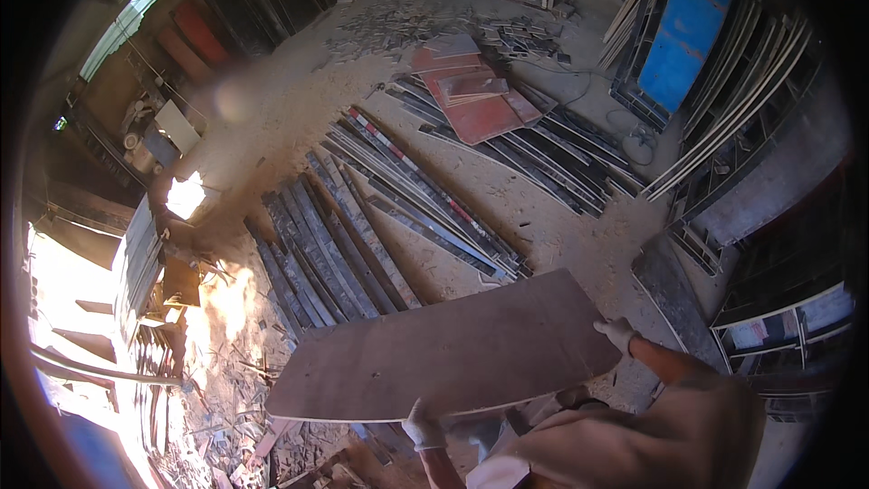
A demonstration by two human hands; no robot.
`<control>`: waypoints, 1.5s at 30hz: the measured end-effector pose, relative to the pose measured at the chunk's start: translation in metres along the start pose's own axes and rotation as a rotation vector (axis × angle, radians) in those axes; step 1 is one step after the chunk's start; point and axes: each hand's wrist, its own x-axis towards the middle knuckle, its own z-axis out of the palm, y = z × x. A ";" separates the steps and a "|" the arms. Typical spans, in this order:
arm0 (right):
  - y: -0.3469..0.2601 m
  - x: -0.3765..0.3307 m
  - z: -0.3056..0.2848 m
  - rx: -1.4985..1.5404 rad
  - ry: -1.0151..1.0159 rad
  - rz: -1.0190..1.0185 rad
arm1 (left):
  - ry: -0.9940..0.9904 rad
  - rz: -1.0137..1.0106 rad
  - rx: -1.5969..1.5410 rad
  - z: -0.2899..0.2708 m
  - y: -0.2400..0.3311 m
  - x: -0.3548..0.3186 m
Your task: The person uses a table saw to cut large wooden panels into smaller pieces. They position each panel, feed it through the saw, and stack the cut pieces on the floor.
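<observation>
I hold a large flat brown plywood board [444,353] level in front of me, above a sawdust-covered floor. My left hand [422,426], in a light glove, grips the board's near long edge. My right hand [617,333], also gloved, grips its right end. My forearms in tan sleeves come in from the lower right. The board hides the floor directly under it.
Rows of long dark planks [317,244] and thin strips [425,190] lie on the floor ahead. Reddish boards [475,95] are stacked farther off. A blue panel [683,27] and leaning slats [742,100] stand at right. Wood scraps [226,398] litter the lower left.
</observation>
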 end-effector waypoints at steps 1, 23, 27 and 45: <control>0.025 0.014 -0.021 0.104 0.018 -0.055 | -0.089 0.094 0.091 0.050 -0.006 0.021; -0.347 0.333 -0.032 0.672 -0.346 -0.283 | 0.155 -0.033 0.434 0.120 -0.088 0.113; -0.198 0.260 0.058 0.173 -0.216 0.003 | 0.670 -0.400 0.557 -0.060 -0.158 -0.053; -0.269 0.135 0.314 -0.531 -0.573 -0.489 | 0.750 -0.242 -0.150 -0.116 -0.175 -0.037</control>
